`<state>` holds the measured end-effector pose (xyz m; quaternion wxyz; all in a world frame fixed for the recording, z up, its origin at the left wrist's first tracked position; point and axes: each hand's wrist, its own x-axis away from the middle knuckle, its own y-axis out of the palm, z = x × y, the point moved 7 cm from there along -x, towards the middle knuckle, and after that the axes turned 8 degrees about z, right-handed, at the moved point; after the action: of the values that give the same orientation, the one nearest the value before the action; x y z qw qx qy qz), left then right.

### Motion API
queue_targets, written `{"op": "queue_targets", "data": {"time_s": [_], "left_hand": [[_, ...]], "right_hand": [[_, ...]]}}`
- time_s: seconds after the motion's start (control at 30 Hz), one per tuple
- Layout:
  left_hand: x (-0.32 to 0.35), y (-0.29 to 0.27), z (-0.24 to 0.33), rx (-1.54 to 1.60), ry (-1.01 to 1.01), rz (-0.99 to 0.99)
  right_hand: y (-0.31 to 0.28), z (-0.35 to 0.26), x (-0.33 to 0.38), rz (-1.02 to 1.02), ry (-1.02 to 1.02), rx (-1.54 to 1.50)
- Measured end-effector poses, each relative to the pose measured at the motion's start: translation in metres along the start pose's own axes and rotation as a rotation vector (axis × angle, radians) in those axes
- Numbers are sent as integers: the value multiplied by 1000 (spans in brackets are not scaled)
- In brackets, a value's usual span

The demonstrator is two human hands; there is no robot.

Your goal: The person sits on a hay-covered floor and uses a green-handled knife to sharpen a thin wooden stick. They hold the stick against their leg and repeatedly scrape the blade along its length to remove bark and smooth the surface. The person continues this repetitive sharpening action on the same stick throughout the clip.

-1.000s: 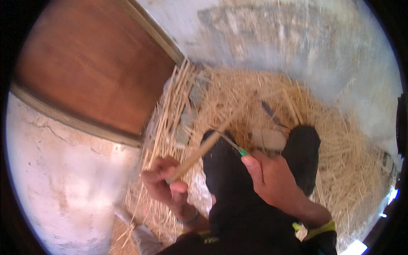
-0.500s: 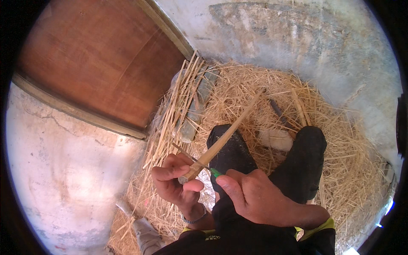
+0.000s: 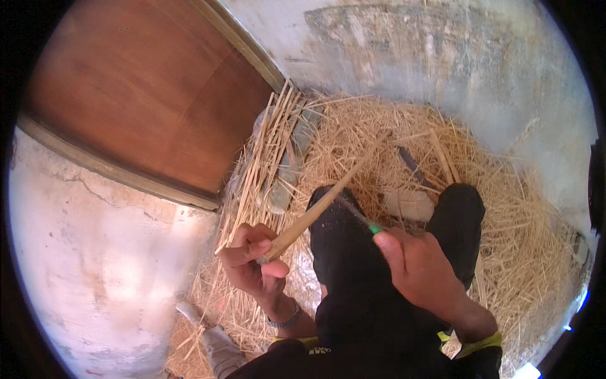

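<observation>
My left hand (image 3: 257, 260) is closed around the near end of a long pale wooden stick (image 3: 309, 216), thumb and fingers pinching it. The stick slants up and away to the right, passing over my left knee, with its far end above the shavings. In my closed right hand (image 3: 424, 268) is a knife with a green handle (image 3: 375, 228). Its narrow blade (image 3: 351, 208) is smeared by motion and points up-left, to the right of the stick and apart from it. My fingers cover most of the handle.
Straw-like shavings (image 3: 517, 246) cover the floor around my dark-trousered legs. A bundle of thin strips (image 3: 265, 151) lies at the left, below a brown wooden panel (image 3: 151, 88). Between my knees sit a pale block (image 3: 409, 205) and a dark bar (image 3: 411, 163). Stained walls (image 3: 429, 57) close the corner.
My right hand has drawn the knife right and away from the stick, where its blade crossed near the left hand. The left hand and the stick's near end have shifted slightly left.
</observation>
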<state>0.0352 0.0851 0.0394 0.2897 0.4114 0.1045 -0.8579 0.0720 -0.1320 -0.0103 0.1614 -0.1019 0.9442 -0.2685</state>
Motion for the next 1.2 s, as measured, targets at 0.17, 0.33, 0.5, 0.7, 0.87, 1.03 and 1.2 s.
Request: {"op": "queue_targets", "data": {"time_s": [0.17,0.33,0.5,0.7,0.87,1.03,1.2], "left_hand": [[-3,5,8,11,25,16],[5,7,11,-22,16,62],[14,8,4,-10,-87,105],[12,-1,1,-58,-139,166],[6,1,11,-56,23,103],[11,12,11,61,-44,144],[13,16,14,58,-46,161]], "right_hand": [[8,-39,-11,-155,-113,-202],[34,-40,-12,-197,-85,-230],[49,-22,-14,23,-126,-51],[61,0,-22,65,-156,223],[30,43,-11,198,-10,25],[30,-27,-6,-112,-108,-231],[39,-34,-6,-131,-76,-241]]}}
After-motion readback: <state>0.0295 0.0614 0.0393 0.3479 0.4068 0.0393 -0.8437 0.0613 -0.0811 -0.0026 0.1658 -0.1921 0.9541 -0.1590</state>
